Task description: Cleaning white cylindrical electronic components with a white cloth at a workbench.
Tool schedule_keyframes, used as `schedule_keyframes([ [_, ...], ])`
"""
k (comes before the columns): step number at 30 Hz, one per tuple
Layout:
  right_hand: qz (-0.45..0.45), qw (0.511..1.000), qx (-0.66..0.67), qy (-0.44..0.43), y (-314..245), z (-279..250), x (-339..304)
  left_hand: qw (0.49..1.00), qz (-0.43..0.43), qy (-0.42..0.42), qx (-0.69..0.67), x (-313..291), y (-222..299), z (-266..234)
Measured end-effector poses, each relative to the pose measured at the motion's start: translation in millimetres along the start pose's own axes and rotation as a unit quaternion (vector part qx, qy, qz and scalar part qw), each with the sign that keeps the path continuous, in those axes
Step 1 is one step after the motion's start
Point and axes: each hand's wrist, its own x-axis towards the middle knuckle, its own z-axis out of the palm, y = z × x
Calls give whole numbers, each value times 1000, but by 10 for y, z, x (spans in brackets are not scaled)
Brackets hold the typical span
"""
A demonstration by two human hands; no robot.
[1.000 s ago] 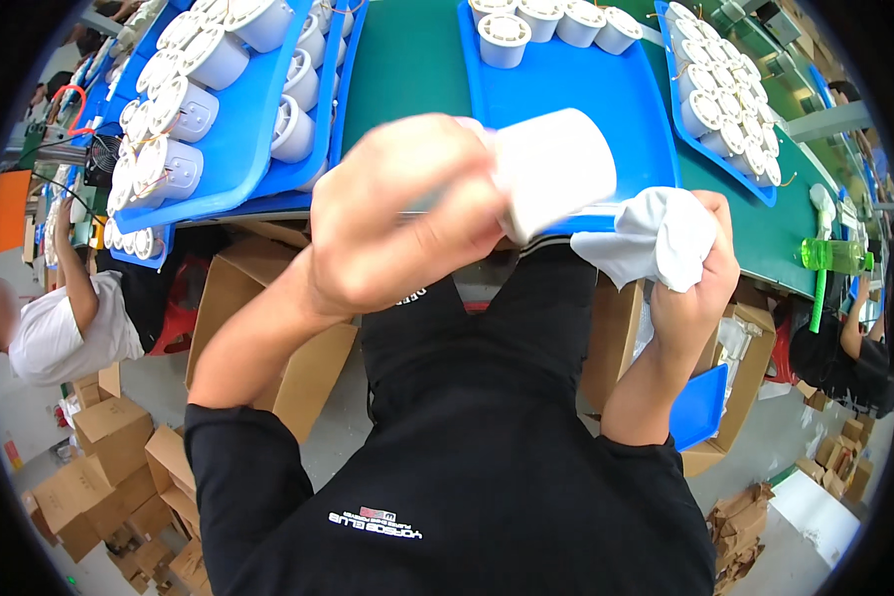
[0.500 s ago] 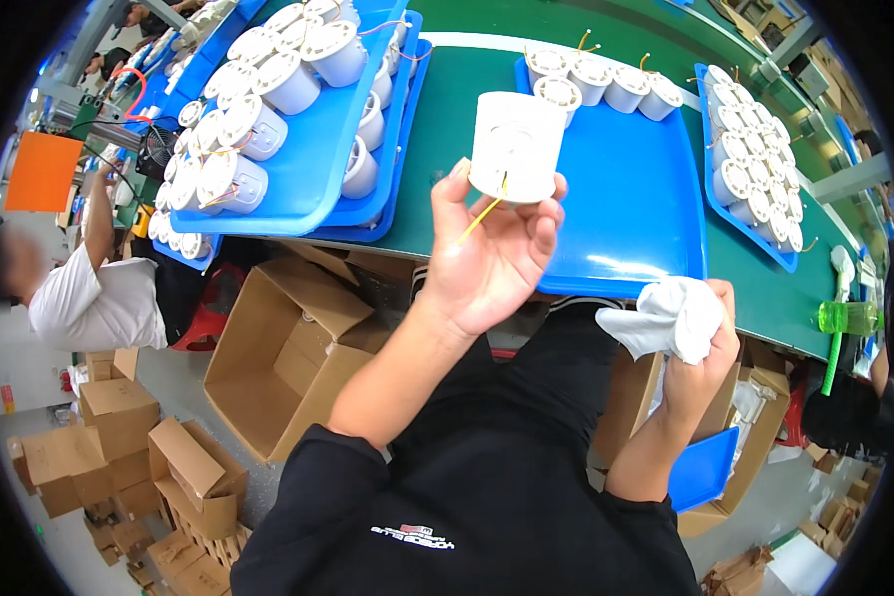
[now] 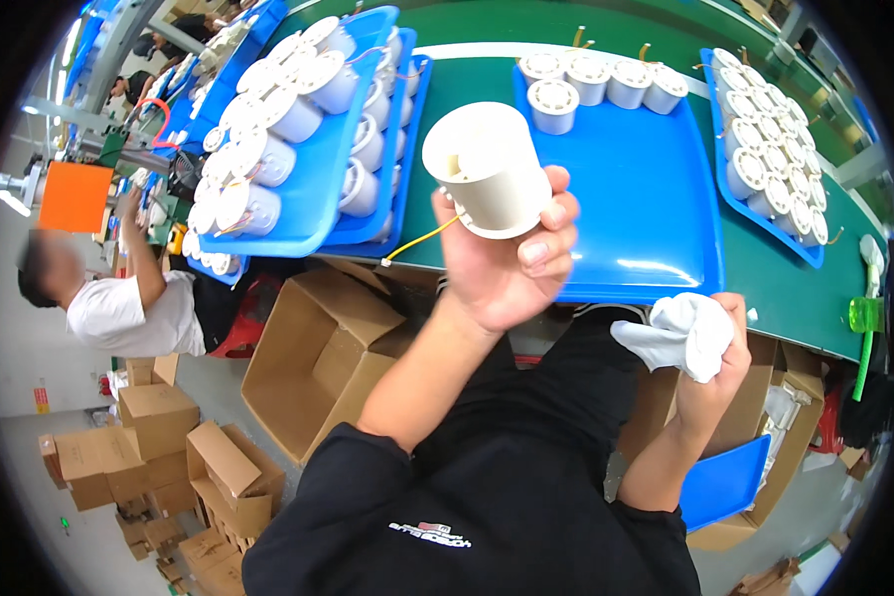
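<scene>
My left hand is closed around a white cylindrical housing, held up over the near edge of the table. The housing tilts, its round end turned toward the upper left, and a thin yellow wire hangs from its side. Lower on the right, my right hand grips a crumpled white cloth, apart from the housing. Beyond both hands lies a blue tray, where several similar white housings stand along the far edge.
Stacked blue trays full of white housings are on the left. Another loaded blue tray sits at the right, near a green bottle. Below the table are open cardboard boxes. A person in a white shirt works at far left.
My left hand has turned the housing, so its round end now faces up and left and the wire swings left. The right hand keeps the cloth. The whole view has shifted slightly.
</scene>
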Motion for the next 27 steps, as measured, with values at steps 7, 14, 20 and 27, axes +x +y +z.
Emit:
schedule_keyframes([
  [7, -33, 999, 16, 26, 154, -216, -41, 209, 29, 33, 977, 706, 311, 298],
  [14, -16, 1000, 20, -10, 193, -333, -77, 40, -88, -21, 995, 1612, 567, -261],
  [20, -14, 999, 30, -22, 292, -331, -140, 15, -29, 12, 999, 1565, 685, -414],
  [27, 115, 982, 124, -79, 508, -98, -525, 72, 111, 2, 991, 975, 261, 305],
])
